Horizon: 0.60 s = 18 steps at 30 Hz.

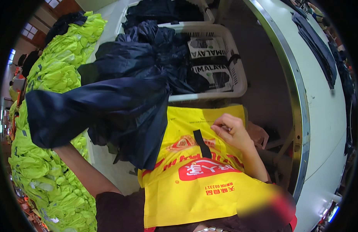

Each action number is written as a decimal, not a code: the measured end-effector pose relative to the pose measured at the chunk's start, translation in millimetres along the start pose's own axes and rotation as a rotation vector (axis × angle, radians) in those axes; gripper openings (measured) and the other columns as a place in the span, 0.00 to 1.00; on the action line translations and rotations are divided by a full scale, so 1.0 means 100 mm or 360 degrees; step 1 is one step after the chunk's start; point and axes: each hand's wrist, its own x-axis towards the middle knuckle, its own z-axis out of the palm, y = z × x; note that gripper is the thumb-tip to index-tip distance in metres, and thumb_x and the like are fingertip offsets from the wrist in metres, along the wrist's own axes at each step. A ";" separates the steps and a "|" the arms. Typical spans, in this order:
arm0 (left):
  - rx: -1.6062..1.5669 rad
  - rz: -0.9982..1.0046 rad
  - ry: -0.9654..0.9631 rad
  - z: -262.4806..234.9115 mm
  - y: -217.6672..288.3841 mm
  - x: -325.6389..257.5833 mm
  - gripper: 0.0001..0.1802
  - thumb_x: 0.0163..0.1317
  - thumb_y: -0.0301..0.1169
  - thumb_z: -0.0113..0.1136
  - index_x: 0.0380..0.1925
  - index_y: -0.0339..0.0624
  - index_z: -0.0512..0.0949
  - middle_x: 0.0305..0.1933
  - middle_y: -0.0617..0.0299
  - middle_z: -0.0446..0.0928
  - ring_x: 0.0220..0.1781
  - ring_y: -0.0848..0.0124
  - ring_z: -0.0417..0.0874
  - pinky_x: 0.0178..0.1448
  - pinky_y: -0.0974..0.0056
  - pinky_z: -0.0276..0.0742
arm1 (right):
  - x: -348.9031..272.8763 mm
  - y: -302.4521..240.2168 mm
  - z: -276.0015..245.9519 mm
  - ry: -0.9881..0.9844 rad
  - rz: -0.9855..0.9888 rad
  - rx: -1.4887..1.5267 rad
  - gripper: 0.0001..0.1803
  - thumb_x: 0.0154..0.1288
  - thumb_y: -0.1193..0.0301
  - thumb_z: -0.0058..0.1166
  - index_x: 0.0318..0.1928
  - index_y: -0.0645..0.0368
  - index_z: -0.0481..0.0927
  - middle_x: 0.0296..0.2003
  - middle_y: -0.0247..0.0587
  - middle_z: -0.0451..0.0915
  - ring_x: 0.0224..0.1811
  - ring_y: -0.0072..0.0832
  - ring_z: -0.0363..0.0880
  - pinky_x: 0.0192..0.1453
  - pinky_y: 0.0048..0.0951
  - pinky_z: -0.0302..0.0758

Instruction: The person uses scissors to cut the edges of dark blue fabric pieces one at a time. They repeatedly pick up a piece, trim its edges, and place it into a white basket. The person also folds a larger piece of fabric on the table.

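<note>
Dark navy fabric (105, 104), shiny and folded like part of a garment, stretches from the white basket over to my left. My left forearm runs up into its left end, and the cloth hides my left hand. In front of my yellow apron (210, 208), my right hand (232, 131) is raised with its fingers curled and thumb and forefinger pinched together. What it pinches, if anything, is too small to make out. A short black strip (202, 144) lies against the apron just left of that hand.
A white plastic basket (241, 83) ahead holds navy cloth and printed black-and-white packages (212, 77). Another basket (210, 15) with dark cloth stands behind it. Bright yellow-green garments (51, 170) are heaped along my left. A metal-edged white table (322, 116) curves along the right, with dark cloth pieces (316, 48) on it.
</note>
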 end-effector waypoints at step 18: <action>0.0842 0.1125 -0.1406 2.98 -0.73 -2.06 0.14 0.48 0.24 0.59 0.38 0.40 0.74 0.43 0.56 0.74 0.52 0.56 0.72 0.64 0.54 0.58 | -0.17 2.01 0.03 0.0551 0.0364 -0.0652 0.07 0.54 0.71 0.55 0.32 0.62 0.77 0.29 0.46 0.77 0.30 0.39 0.77 0.34 0.30 0.73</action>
